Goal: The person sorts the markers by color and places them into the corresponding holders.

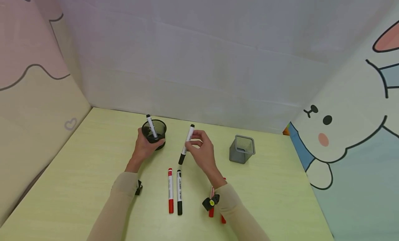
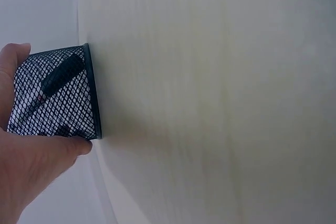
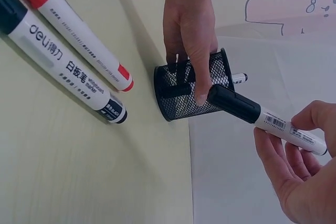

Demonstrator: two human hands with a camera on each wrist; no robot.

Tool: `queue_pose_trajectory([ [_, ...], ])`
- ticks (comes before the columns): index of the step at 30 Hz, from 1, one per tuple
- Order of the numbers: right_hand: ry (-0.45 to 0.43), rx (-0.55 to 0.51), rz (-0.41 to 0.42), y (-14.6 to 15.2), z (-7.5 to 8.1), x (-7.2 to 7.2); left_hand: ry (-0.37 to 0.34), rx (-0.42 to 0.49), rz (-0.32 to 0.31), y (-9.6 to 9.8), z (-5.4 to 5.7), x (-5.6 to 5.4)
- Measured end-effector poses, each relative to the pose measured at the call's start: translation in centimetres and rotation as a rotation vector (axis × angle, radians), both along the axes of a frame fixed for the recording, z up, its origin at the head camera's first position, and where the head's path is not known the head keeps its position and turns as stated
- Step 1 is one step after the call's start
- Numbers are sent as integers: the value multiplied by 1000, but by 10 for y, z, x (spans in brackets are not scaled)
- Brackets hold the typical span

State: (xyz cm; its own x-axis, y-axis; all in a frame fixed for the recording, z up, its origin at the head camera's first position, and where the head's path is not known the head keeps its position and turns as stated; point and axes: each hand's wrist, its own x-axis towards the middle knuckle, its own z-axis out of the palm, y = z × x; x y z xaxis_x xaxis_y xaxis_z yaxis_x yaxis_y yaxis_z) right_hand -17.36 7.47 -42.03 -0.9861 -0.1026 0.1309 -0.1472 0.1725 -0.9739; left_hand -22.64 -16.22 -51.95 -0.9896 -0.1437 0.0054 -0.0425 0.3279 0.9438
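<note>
My left hand [image 1: 144, 148] grips a round black mesh pen cup [image 1: 161, 128] at the back of the table, with fingers and thumb around its wall. Inside leans a white marker [image 1: 151, 126] whose black cap shows low through the mesh [image 2: 62, 74] in the left wrist view. To the right of the cup, my right hand [image 1: 203, 151] pinches a black-capped whiteboard marker [image 1: 189, 133], held tilted with its cap end down. The right wrist view shows this marker's black cap [image 3: 236, 104] overlapping the cup's side.
A red marker [image 1: 170, 189] and a black marker [image 1: 179, 189] lie side by side in front. Two red markers [image 1: 211, 212] are partly hidden under my right wrist. A grey square mesh holder [image 1: 239, 154] stands at the right, and a white wall [image 1: 193, 78] rises behind the table.
</note>
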Motion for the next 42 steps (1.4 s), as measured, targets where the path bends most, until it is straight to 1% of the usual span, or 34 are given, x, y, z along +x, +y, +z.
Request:
queue_pose_trajectory([
  [4,15,-19,-24,-2,-14,-13,-12,-3,-1,0,-1,0],
  [7,25,-42,-33,-4,-14,-18,-18,-3,-2,0,-1,-1],
  [13,62,-69,-53,-10,-11,-26,-17,-5,-7,0,1,1],
  [18,106,-56,-57,-19,-9,-31,-17,-10,-10,-1,2,2],
  [23,144,-54,-53,-28,-6,-36,-8,4,-11,-1,2,2],
  [27,152,-69,-55,-33,-4,-41,-3,8,-14,-1,1,1],
  [32,162,-113,-59,-37,-1,-49,10,16,-21,-1,0,-2],
  [36,177,-144,-50,-43,1,-55,3,11,-15,-1,0,-1],
  [42,176,-153,-41,-52,5,-60,-3,20,-21,-1,1,-1],
])
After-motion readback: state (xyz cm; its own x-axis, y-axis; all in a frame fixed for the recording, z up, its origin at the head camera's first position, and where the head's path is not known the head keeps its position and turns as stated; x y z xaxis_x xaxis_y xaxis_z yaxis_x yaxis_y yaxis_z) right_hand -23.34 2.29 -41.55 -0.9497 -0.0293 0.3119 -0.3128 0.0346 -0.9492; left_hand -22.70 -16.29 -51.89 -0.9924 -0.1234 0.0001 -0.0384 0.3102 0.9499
